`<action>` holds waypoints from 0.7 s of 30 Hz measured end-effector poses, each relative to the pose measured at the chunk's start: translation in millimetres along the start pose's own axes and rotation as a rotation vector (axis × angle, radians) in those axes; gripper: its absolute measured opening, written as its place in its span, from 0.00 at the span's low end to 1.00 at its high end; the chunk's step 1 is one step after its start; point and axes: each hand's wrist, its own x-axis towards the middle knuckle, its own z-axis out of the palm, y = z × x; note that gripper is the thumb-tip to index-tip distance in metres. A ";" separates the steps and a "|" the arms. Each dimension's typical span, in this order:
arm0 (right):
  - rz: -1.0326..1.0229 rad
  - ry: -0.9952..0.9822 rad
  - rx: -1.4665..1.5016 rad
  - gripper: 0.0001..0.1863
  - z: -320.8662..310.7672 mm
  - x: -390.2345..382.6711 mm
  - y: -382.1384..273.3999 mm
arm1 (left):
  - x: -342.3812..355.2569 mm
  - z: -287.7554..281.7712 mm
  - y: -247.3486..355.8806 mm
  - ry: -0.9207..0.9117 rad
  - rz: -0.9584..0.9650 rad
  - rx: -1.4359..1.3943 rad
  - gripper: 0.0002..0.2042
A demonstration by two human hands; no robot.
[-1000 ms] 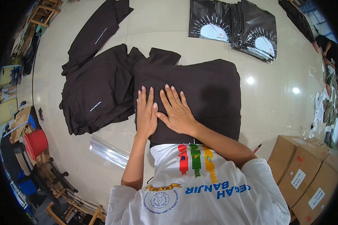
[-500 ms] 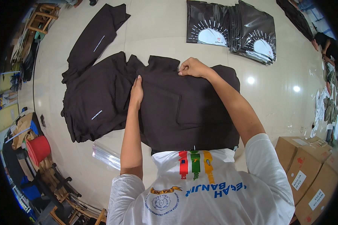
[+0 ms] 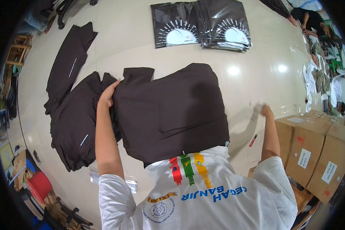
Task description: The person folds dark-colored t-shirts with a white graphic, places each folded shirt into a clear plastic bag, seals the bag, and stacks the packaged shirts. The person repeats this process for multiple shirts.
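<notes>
A dark, near-black folded garment (image 3: 172,103) with a pocket outline lies on the floor in front of me. Fingers of my left hand (image 3: 107,94) are stretched out along its left edge, beside a rumpled pile of dark garments (image 3: 74,126). Away to the right, my right hand (image 3: 266,109) is over the floor, clear of the garment. It is blurred and foreshortened, so its fingers cannot be made out. A small red pen-like object (image 3: 253,140) lies on the floor close to my right forearm.
Dark garments in clear bags (image 3: 222,23) are stacked at the far side. Cardboard boxes (image 3: 304,153) stand at the right. Clear plastic bags (image 3: 131,184) lie near my left arm, a red bucket-like object (image 3: 39,185) further left. Another person (image 3: 312,19) is at the far right.
My right hand has left the garment's far edge and swung out to the right. The left hand stays at the left edge. The view has shifted right, uncovering the red object.
</notes>
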 end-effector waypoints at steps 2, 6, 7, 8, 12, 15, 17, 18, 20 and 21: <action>0.283 0.213 -0.108 0.22 35.5 -27.1 48.6 | -4.9 3.8 10.7 0.081 -0.063 0.121 0.32; 0.288 0.516 0.519 0.18 -17.0 -37.4 -17.7 | -33.2 -7.8 23.5 0.103 -0.087 0.216 0.33; 0.195 0.500 0.698 0.17 -40.8 -42.0 -50.2 | -27.0 -9.6 25.3 0.093 -0.061 0.238 0.33; 0.106 0.470 0.882 0.17 -63.0 -43.5 -83.6 | -24.9 -11.8 24.8 0.087 -0.035 0.258 0.33; -0.507 0.495 0.963 0.24 -99.5 3.3 -219.9 | -23.4 -6.4 29.8 0.146 0.208 0.278 0.30; -0.771 0.110 1.138 0.25 -148.0 2.2 -325.4 | -46.2 -17.8 24.3 -0.079 0.405 0.187 0.26; -0.812 -0.156 1.071 0.26 -159.2 36.1 -334.7 | -67.9 3.8 36.3 -0.086 0.454 0.197 0.20; -0.833 -0.301 1.028 0.26 -161.0 48.5 -341.0 | -73.3 6.3 40.3 -0.095 0.479 0.230 0.19; -0.805 -0.323 0.864 0.22 -178.3 45.4 -348.6 | -91.9 -3.9 32.2 -0.093 0.538 0.232 0.18; -0.806 -0.328 0.798 0.20 -184.6 46.1 -345.5 | -100.0 -8.1 28.2 -0.071 0.592 0.236 0.18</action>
